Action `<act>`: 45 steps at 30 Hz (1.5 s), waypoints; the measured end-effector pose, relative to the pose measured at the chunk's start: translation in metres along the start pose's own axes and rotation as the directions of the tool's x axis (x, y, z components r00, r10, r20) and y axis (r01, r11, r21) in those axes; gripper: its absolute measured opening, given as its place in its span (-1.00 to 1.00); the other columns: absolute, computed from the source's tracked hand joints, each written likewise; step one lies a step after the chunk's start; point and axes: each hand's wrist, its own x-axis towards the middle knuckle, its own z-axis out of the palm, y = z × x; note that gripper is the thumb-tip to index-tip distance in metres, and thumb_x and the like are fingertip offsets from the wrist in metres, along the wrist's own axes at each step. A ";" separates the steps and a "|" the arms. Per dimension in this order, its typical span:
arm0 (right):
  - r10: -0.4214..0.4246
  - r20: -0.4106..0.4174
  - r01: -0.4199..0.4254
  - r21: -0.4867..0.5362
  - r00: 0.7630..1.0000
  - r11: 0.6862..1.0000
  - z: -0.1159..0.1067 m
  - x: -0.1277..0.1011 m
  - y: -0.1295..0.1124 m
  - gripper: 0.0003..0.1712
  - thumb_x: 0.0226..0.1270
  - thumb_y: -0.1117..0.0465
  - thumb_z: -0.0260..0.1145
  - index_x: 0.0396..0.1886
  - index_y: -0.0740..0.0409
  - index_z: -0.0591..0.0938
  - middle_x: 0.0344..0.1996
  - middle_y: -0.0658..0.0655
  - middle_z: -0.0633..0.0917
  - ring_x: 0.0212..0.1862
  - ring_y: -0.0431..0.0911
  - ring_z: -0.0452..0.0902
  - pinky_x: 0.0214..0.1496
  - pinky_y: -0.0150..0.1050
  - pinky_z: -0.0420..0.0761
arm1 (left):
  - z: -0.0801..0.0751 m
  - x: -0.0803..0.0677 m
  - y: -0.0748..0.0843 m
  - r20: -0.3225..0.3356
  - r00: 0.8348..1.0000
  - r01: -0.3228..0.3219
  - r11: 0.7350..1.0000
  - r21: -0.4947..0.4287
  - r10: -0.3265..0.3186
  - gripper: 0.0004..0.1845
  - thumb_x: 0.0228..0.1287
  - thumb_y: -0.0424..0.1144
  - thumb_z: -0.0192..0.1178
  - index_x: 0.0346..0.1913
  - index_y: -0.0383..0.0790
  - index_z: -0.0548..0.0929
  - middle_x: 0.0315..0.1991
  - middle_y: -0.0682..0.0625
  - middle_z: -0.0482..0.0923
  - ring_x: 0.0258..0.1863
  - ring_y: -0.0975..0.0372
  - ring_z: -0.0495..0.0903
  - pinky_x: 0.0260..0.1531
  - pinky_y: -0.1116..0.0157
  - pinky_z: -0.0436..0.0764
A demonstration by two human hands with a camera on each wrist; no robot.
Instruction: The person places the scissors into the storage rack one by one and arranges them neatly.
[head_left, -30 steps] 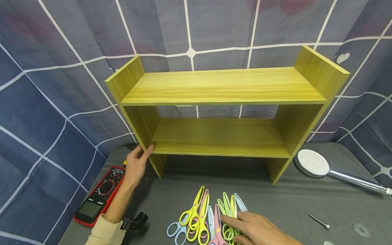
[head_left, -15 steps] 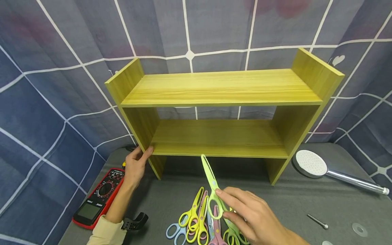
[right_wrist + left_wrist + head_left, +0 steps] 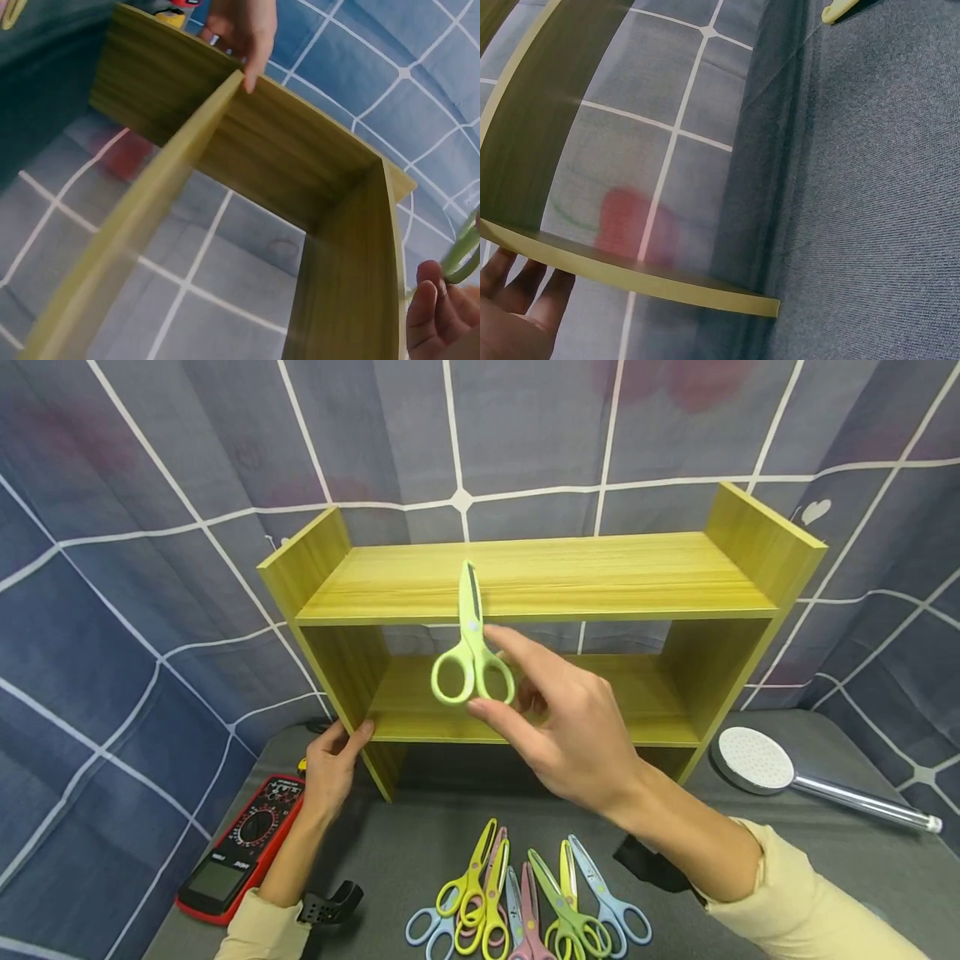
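Right hand has lifted the light-green plastic scissors off the bench — they now hang blades-up in front of the yellow-green wooden two-tier shelf, level with its top board. Fingers pinch one handle loop, likely to keep the blades clear. Left hand grips the shelf's left side panel, probably steadying it. Remaining coloured scissors lie fanned on the grey bench.
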 end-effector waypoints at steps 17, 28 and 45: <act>0.392 0.183 -0.401 0.014 0.901 0.916 0.041 0.075 -0.005 -0.50 0.30 -0.03 0.41 0.13 0.15 0.66 -0.79 -0.09 0.58 -0.71 -0.28 0.47 -0.49 -0.22 0.38 | 0.001 0.000 -0.002 -0.023 1.000 0.005 1.000 0.008 -0.005 -0.67 0.33 -0.48 0.23 0.11 -0.55 0.59 -0.26 0.20 0.70 -0.25 0.36 0.62 -0.20 0.45 0.53; 0.532 0.289 -0.589 0.164 0.796 0.791 0.075 0.086 -0.016 -0.41 0.55 0.02 0.11 0.48 0.09 0.33 -0.79 -0.07 0.62 -0.75 -0.14 0.56 -0.50 -0.22 0.50 | 0.001 0.000 -0.004 -0.050 0.999 0.019 1.000 0.007 -0.019 -0.67 0.33 -0.45 0.25 0.11 -0.50 0.62 -0.26 0.18 0.70 -0.27 0.34 0.61 -0.23 0.44 0.53; 0.673 0.270 -0.688 0.535 0.689 0.490 0.101 0.084 -0.022 -0.37 0.58 0.13 0.10 0.55 -0.19 0.18 -0.62 0.11 0.71 -0.67 0.24 0.55 -0.78 -0.24 0.43 | 0.001 -0.001 -0.005 -0.062 0.998 -0.003 1.000 -0.007 0.002 -0.70 0.33 -0.45 0.25 0.09 -0.44 0.66 -0.25 0.16 0.70 -0.26 0.33 0.60 -0.23 0.43 0.53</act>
